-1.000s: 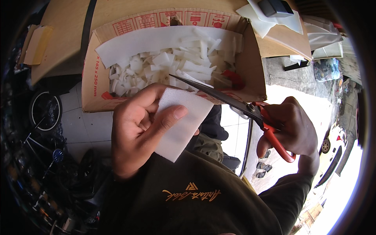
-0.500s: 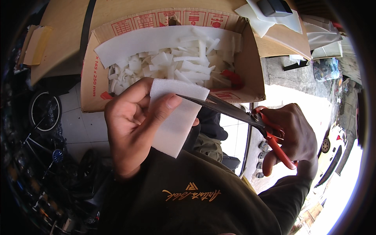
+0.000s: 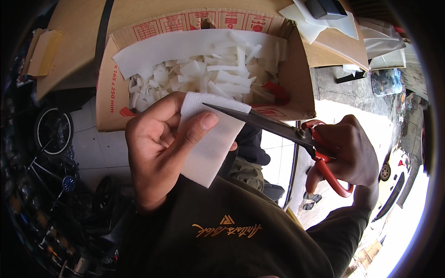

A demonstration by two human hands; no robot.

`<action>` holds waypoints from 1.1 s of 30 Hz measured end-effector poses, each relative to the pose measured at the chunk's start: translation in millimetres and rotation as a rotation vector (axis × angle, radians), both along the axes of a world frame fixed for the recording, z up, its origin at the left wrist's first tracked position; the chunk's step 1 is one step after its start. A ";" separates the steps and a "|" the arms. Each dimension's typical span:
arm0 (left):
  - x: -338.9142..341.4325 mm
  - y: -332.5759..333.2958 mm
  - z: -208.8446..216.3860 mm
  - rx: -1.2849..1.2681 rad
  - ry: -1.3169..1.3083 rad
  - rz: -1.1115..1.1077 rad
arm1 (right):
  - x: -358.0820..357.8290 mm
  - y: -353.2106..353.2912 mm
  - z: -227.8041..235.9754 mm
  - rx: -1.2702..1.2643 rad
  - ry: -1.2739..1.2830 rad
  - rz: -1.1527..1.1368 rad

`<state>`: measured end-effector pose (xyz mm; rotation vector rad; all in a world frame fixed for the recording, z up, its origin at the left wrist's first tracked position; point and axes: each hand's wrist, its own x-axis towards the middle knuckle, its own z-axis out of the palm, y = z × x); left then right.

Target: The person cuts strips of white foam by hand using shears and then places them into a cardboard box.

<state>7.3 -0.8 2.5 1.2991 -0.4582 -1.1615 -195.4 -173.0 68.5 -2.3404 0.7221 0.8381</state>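
Observation:
A small white rectangle of foam-like sheet is pinched in my left hand, thumb on the front and fingers behind. My right hand grips scissors by their red-orange handles. The dark blades lie across the upper part of the sheet, tip near my left thumb, and a narrow band of sheet shows above them. One blade is mostly what shows; how far the blades are apart is hard to tell. Just beyond my hands stands a cardboard box with several cut white pieces in it.
A long white strip lines the box's far side, and a red object lies inside at the right. The box is against a wooden table. White sheets lie at the back right. A bicycle wheel stands at the left.
The scissors' tip has shifted slightly up and left over the sheet, and the blades look closer together. The sheet and my left hand have moved a little to the right.

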 end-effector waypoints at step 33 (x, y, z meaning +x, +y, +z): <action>-0.3 2.5 -0.4 0.011 0.023 -0.060 | -3.8 7.2 -4.7 -0.036 -0.163 0.084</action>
